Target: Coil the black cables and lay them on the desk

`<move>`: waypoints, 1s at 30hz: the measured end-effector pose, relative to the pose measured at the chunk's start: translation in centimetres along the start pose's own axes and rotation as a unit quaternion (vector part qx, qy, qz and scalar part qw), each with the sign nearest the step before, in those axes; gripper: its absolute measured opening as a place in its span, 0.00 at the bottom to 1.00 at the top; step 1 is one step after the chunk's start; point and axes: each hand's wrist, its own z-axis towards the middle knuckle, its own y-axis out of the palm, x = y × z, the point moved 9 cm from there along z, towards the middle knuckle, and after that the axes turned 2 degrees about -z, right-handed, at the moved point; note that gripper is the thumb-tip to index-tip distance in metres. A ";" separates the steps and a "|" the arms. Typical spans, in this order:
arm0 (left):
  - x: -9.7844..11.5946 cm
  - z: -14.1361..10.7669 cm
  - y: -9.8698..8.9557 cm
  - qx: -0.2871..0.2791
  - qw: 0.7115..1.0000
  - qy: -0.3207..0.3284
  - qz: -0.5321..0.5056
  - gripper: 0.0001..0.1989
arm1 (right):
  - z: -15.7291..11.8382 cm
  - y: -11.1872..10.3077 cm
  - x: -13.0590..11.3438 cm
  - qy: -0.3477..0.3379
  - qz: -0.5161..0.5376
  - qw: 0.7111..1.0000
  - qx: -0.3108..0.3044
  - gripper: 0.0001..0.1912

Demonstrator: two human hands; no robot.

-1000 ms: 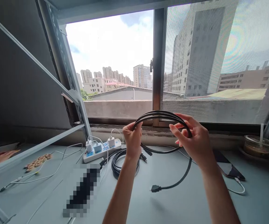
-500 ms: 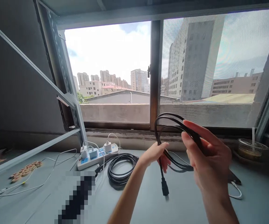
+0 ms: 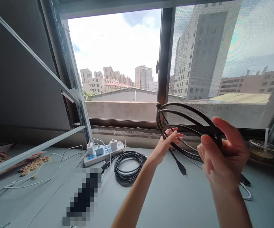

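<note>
A black cable (image 3: 190, 117) is gathered in loose loops in the air above the desk. My right hand (image 3: 224, 158) is closed round the right side of the loops, thumb and fingers pinching the strands. At the left side of the loops, my left hand (image 3: 166, 144) has the cable between thumb and fingers; its fingers partly pass behind the strands. One end with a black connector (image 3: 181, 168) hangs below the left hand. What looks like the other end sticks up at the top left of the loops.
Left of my forearm lies a second coiled black cable (image 3: 127, 169). Behind it a white power strip (image 3: 103, 153) holds several plugs. White cables (image 3: 49, 180) and a blurred-out dark object (image 3: 83, 198) are further left. A lidded cup with a straw (image 3: 261, 150) stands at the right.
Both hands have risen slightly; the right one has moved to the right, away from the left, and the loops are spread wider. The hanging connector has swung right. The view has shifted a little.
</note>
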 end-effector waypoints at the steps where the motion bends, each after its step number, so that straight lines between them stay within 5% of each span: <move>1: 0.4 0.2 -0.4 0.014 0.999 0.023 -0.030 0.23 | 0.6 -0.3 0.8 0.014 0.023 1.000 0.012 0.19; 3: 1.2 0.5 -1.2 0.035 0.995 0.062 -0.075 0.28 | 1.7 -0.8 2.6 0.035 0.038 0.998 0.042 0.24; 7: 2.5 0.3 -2.8 0.072 0.993 0.094 -0.028 0.32 | 3.0 -1.4 4.5 0.011 -0.126 0.990 0.059 0.30; 13: 5.9 -1.1 -5.8 0.187 0.953 0.123 0.204 0.16 | 2.8 0.4 4.4 -0.107 -0.232 0.967 -0.016 0.25; 20: 6.5 -1.8 -4.7 0.111 0.979 0.072 0.156 0.22 | 2.3 1.7 3.0 -0.135 -0.241 0.958 -0.073 0.26; 30: 6.4 -1.8 -4.0 0.103 0.984 0.061 0.131 0.19 | 2.7 0.9 3.0 -0.146 -0.266 0.952 -0.032 0.16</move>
